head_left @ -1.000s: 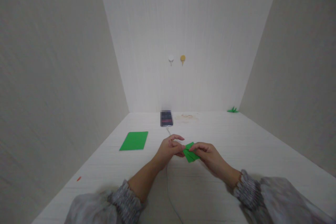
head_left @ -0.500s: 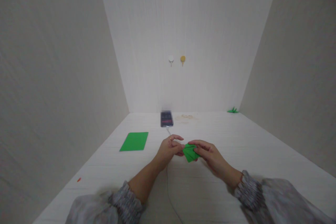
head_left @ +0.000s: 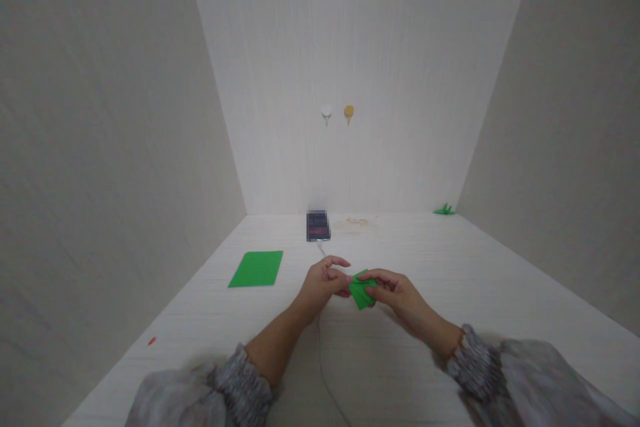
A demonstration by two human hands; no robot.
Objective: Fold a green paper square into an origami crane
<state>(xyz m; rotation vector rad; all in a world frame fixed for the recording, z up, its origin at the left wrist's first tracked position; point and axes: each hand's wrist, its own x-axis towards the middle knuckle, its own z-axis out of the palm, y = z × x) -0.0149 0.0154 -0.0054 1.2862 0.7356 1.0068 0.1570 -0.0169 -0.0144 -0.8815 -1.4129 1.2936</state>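
Observation:
A small folded green paper (head_left: 361, 292) is held between both my hands just above the white table (head_left: 450, 280). My left hand (head_left: 323, 283) pinches its left edge, with the index finger stretched out over it and a ring on one finger. My right hand (head_left: 393, 290) grips its right side, fingers curled over the top. Part of the paper is hidden under my fingers.
A flat green sheet (head_left: 256, 269) lies on the table to the left. A dark phone (head_left: 318, 225) stands at the back, its thin cable (head_left: 320, 347) running toward me. A folded green piece (head_left: 443, 211) sits in the back right corner. Two wall hooks (head_left: 338, 113). A small red speck (head_left: 151, 341).
My right hand has slid left over the folded paper, covering more of it. My left hand has stayed in place.

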